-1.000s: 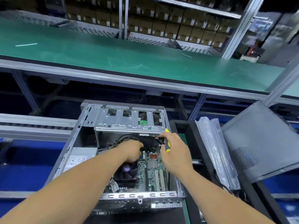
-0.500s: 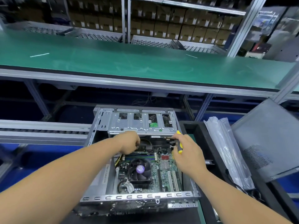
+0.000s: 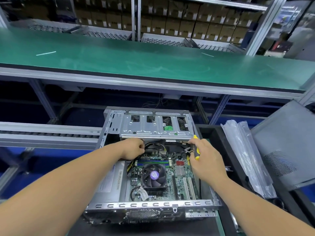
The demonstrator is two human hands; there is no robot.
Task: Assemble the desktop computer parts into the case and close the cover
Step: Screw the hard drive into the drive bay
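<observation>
An open desktop case (image 3: 144, 205) lies flat in front of me, its motherboard (image 3: 180, 172) and CPU fan (image 3: 154, 175) exposed. A silver drive cage (image 3: 153, 128) spans the far end. My left hand (image 3: 133, 149) reaches under the cage's left edge, fingers curled among black cables (image 3: 154, 145). My right hand (image 3: 205, 161) grips a yellow-and-black screwdriver (image 3: 196, 150) at the cage's right corner. The grey side cover (image 3: 286, 143) leans at the right, off the case.
A power supply (image 3: 109, 181) fills the case's left side. Clear plastic bags (image 3: 245, 155) lie in a black tray (image 3: 214, 133) to the right. A green bench (image 3: 153, 65) runs across behind, with shelves of cardboard boxes (image 3: 170, 23) beyond. A roller conveyor (image 3: 47, 133) runs at left.
My left hand has moved from over the fan up to the cage's left edge, uncovering the fan. My right hand stays at the cage's right corner with the screwdriver.
</observation>
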